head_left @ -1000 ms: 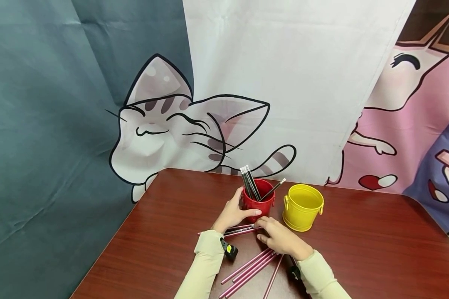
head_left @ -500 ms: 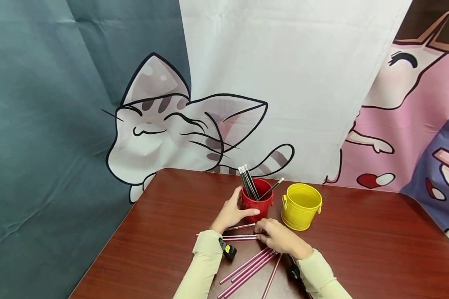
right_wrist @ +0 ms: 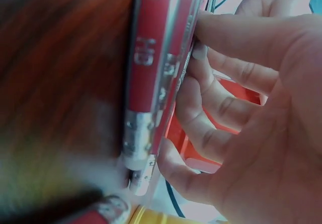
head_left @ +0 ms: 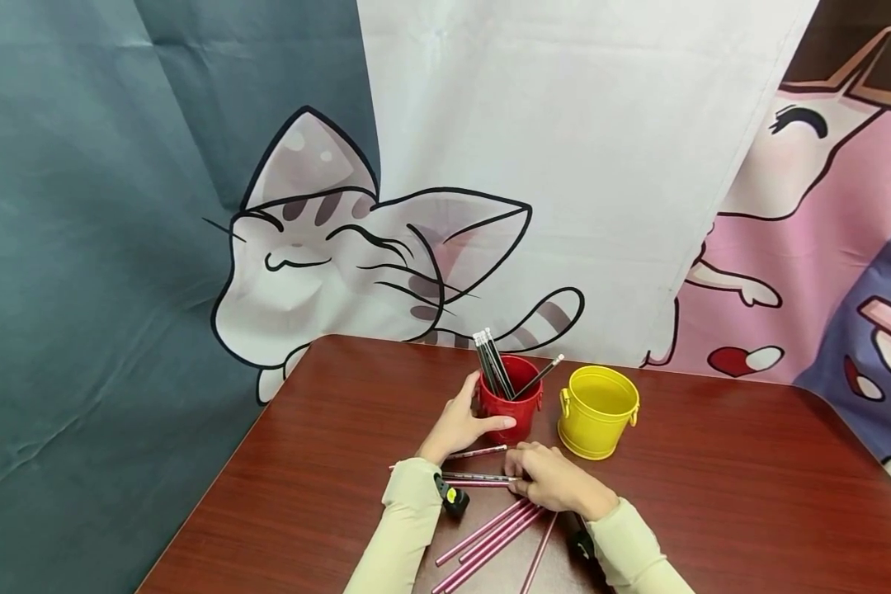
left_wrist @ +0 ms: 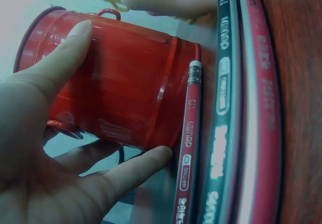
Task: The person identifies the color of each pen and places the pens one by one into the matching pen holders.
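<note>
Head view: Just in front of the red bucket (head_left: 524,412), a black pencil (head_left: 478,476) lies at the right hand's (head_left: 553,480) curled fingers; remotely, I cannot tell whether that grip pinches it. The left hand's (head_left: 456,426) grip holds the bucket. I expect the pencil light, stiff, slick, best taken mid-length. Only this view shows me upright black pencils (head_left: 490,363) inside the bucket; the left wrist view adds legible white lettering.

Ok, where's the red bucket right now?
In the head view, the red bucket stands left of the yellow bucket, held by the left hand.
</note>
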Available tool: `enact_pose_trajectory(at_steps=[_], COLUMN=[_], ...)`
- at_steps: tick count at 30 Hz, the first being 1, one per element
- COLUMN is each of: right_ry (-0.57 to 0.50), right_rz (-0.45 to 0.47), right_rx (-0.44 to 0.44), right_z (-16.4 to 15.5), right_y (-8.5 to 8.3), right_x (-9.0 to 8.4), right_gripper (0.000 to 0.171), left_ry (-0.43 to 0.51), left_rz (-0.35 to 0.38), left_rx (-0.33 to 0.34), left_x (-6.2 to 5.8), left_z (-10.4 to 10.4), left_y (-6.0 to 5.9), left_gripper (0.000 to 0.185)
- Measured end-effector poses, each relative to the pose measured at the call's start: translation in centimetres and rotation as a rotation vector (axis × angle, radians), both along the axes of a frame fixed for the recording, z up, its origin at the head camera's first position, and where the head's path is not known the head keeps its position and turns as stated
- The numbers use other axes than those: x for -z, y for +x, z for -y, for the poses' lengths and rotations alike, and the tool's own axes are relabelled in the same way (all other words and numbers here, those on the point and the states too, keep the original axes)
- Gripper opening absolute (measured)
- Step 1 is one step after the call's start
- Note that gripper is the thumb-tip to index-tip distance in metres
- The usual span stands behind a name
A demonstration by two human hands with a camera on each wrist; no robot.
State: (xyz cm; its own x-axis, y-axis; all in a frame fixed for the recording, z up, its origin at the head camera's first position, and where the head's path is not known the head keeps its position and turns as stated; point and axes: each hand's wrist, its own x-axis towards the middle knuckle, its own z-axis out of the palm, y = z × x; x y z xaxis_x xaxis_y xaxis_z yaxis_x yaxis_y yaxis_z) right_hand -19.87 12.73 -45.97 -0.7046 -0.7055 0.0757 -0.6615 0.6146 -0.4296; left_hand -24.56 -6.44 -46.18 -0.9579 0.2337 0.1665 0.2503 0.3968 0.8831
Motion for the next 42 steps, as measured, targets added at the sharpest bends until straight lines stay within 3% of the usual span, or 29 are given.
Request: enact_pose_trajectory(at_steps=[6,15,23,31,37,42], right_ry=[-0.031,-0.145,-0.230,-0.384,-0.492,-0.591], right_rz=[0.005,0.112,0.166,0.204,0.153,0.108], right_rx=[-0.055,-0.097,-0.064,0.003,0.077,0.075], right_z=[-0.3,-1.2,-2.1,-2.9,-2.8,-2.4], right_y=[-0.4,-0.5,-0.4,0.0,0.4,1.4], right_x=[-0.1,-1.3,-2.7,-4.5,-5.3,-6.8], right_gripper=[0.012,0.006,0.005,0.006,0.008,0.011], left_ry=[0.006,0.009,0.015,0.015,0.019,0.017], left_rz=[-0.007,0.017,0.025,0.012,0.023,0.029], left_rx=[0.003,0.005,0.004,0.009,0.012,0.017], left_x=[-0.1,0.1,0.1,0.1,0.1,0.0], left_z=[0.1,0.2,0.2,0.2,0.2,0.0], left_y=[0.2,0.1,0.2,0.0,0.0,0.1], left_gripper=[0.083,0.085,0.085,0.083,0.083,0.084])
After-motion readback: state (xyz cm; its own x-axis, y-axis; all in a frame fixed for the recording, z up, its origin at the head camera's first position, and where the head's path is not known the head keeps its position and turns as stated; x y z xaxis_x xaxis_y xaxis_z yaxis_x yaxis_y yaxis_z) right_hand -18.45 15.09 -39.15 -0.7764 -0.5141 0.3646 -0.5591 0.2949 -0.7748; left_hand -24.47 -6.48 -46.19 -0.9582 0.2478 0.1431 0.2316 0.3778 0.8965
